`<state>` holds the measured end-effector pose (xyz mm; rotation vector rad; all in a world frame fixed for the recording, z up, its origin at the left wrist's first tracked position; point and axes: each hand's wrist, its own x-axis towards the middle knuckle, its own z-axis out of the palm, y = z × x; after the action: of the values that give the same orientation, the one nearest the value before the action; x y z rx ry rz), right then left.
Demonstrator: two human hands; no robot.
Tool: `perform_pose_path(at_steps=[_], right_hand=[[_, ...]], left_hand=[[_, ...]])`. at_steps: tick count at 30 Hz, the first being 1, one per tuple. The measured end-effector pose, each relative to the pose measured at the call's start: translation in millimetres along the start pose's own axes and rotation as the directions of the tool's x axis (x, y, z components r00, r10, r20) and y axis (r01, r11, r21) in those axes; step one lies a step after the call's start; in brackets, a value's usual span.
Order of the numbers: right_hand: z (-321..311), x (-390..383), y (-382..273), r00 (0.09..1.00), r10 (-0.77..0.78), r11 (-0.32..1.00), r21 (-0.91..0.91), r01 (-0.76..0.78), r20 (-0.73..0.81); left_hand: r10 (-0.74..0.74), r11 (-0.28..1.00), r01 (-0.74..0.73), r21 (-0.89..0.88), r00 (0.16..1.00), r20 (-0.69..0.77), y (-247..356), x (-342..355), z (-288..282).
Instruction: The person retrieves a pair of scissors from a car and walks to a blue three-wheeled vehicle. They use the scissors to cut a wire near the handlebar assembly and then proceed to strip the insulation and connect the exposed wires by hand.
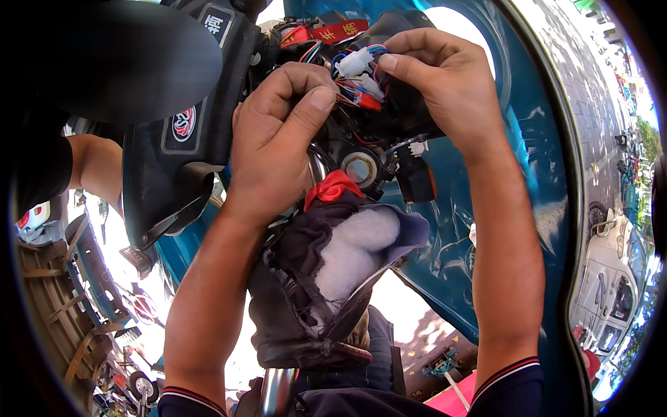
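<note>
Head view: your left hand (278,139) fingers pinch the wire bundle (351,90) at 12 o'clock, right hand (445,83) fingers grip the white connector (354,62); tugging could unseat terminals.

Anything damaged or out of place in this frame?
Yes. The dark padded cover below both hands is split open, white stuffing bulging out. Above it, a loose tangle of coloured wires with white connectors hangs exposed between the left hand and right hand.

The left hand (278,139) hides its fingertips behind the wires (358,80). A dark round shape (132,55) in the upper left of the frame is too blurry to tell. Both sleeves are cut off at the bottom edge.
</note>
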<state>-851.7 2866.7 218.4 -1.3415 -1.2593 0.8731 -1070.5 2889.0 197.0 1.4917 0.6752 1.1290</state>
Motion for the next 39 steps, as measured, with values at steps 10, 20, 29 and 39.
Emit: perform_pose_path(at_steps=[10, 20, 29, 39], right_hand=[[35, -24, -8, 0.918, -0.320, 0.389, -0.851, 0.352, 0.234], [25, -25, -5, 0.982, -0.034, 0.953, -0.290, 0.088, 0.186], [21, 13, -10, 0.993, 0.121, 0.985, -0.122, -0.122, -0.015], [5, -24, -27, 0.970, 0.021, 0.987, -0.152, -0.059, -0.244]], left_hand=[[-0.081, 0.992, 0.092, -0.081, 0.988, 0.129, -3, -9, -24], [0.060, 0.995, -0.058, -0.081, 0.998, 0.026, -10, -13, -18], [0.160, 0.662, -0.259, 0.703, 0.966, 0.205, 3, 10, 1], [0.235, 0.624, -0.234, 0.746, 0.966, 0.107, -9, 22, 7]])
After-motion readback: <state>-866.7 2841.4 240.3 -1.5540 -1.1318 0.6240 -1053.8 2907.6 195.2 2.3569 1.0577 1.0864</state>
